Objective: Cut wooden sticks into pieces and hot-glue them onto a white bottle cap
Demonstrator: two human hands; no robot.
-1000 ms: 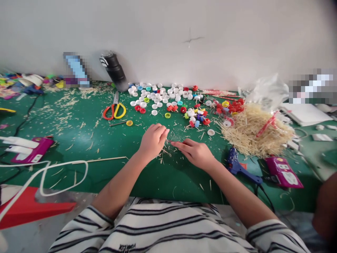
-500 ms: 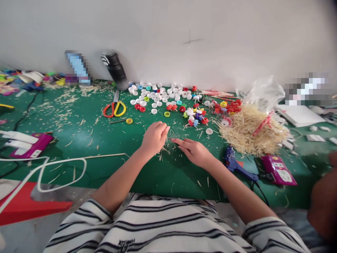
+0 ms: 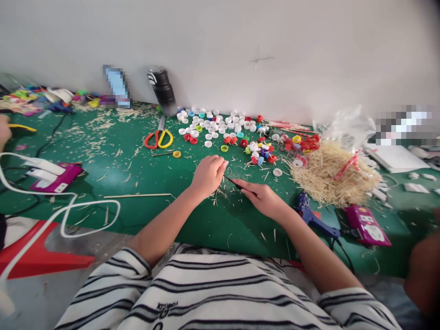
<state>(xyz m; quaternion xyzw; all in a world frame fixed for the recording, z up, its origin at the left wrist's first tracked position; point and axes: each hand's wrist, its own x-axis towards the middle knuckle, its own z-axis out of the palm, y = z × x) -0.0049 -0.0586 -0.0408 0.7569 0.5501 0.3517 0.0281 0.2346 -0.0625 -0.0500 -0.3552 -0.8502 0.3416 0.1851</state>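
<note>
Over the middle of the green table [image 3: 220,229], my right hand [image 3: 264,199] is closed on a thin dark tool [image 3: 232,181], perhaps a knife, which points left towards my other hand. My left hand [image 3: 208,175] is closed, fingertips pinched together; what it holds, if anything, is too small to make out. Thin wood shavings lie beneath and between the two hands. Beyond them are many bottle caps [image 3: 208,124], mostly white, and a small cluster of coloured caps with sticks [image 3: 260,152].
Scissors [image 3: 158,139] and a black bottle [image 3: 162,93] stand or lie back left. A straw-coloured stick pile [image 3: 338,172], blue glue gun [image 3: 314,217] and purple box [image 3: 367,224] are right. White cable [image 3: 85,234] and a power strip [image 3: 57,178] lie left. Another person's hand [image 3: 4,130] shows far left.
The view has shifted, so the table's contents appear further right. More of the dark tool shows between my hands. Another person's hand has come into view at the far left.
</note>
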